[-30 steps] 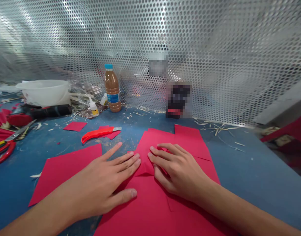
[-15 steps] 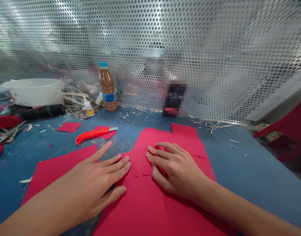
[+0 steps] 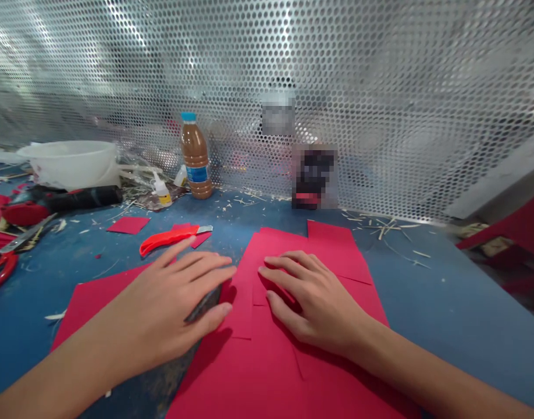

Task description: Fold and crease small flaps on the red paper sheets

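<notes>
Overlapping red paper pieces (image 3: pixel 258 372) lie in front of me, with a narrow strip and squarish pieces on top. My right hand (image 3: pixel 304 297) rests on them, fingers bent and slightly apart, holding nothing visible. At their left edge, my left hand (image 3: pixel 184 302) hovers with spread fingers, its fingertips over the paper's edge. Another red sheet (image 3: pixel 92 294) lies partly under my left hand and forearm. Just beyond that hand is a red-handled cutter (image 3: pixel 168 237), its blade pointing right over small red scraps.
Behind stand a brown bottle (image 3: pixel 196 157), a small glue bottle (image 3: pixel 161 191) and a white bowl (image 3: pixel 73 164). A black-and-red power tool (image 3: pixel 66 201) and red-handled scissors (image 3: pixel 5 270) lie left. A perforated metal panel (image 3: pixel 232 70) closes off the back.
My left hand has risen slightly off the paper, and a red piece near it has shifted, its lower edge now nearer me. My right hand has barely moved. The view has shifted slightly.
</notes>
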`<action>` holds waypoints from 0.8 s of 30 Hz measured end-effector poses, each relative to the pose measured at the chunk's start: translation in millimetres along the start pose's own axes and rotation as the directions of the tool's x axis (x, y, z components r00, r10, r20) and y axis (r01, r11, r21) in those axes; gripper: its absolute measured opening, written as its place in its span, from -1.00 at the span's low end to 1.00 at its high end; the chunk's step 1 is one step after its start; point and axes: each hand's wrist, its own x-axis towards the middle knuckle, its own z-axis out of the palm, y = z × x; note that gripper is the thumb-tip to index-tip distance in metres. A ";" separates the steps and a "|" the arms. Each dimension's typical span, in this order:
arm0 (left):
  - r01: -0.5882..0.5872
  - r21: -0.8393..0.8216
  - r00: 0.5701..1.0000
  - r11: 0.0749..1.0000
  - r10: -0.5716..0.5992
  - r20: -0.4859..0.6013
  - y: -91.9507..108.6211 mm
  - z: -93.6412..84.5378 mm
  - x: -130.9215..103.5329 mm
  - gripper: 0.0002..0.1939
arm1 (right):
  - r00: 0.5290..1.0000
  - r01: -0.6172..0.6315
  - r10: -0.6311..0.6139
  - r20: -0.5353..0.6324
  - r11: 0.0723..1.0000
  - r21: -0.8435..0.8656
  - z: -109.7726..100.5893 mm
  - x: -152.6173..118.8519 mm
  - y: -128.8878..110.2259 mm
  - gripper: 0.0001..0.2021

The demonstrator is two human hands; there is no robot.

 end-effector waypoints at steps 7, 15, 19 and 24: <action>0.072 -0.001 0.995 0.997 -0.072 0.063 2.5 20.7 3.4 -0.53 | 0.991 0.136 -0.136 -0.008 0.982 0.129 -6.4 -0.7 -3.1 -0.81; 0.127 -0.071 0.988 0.989 -0.120 0.099 4.2 19.1 9.4 -0.68 | 0.981 0.187 -0.193 0.016 0.967 0.175 -12.4 5.4 -9.4 -0.78; 0.135 -0.116 0.989 0.984 -0.127 0.070 9.2 18.0 7.5 -0.50 | 0.986 0.166 -0.165 -0.019 0.965 0.205 -9.7 6.1 -13.2 -0.85; 0.118 -0.166 0.990 0.979 -0.102 0.101 13.4 15.3 4.1 -0.35 | 0.986 0.164 -0.166 -0.008 0.969 0.185 -2.6 3.4 -12.7 -0.93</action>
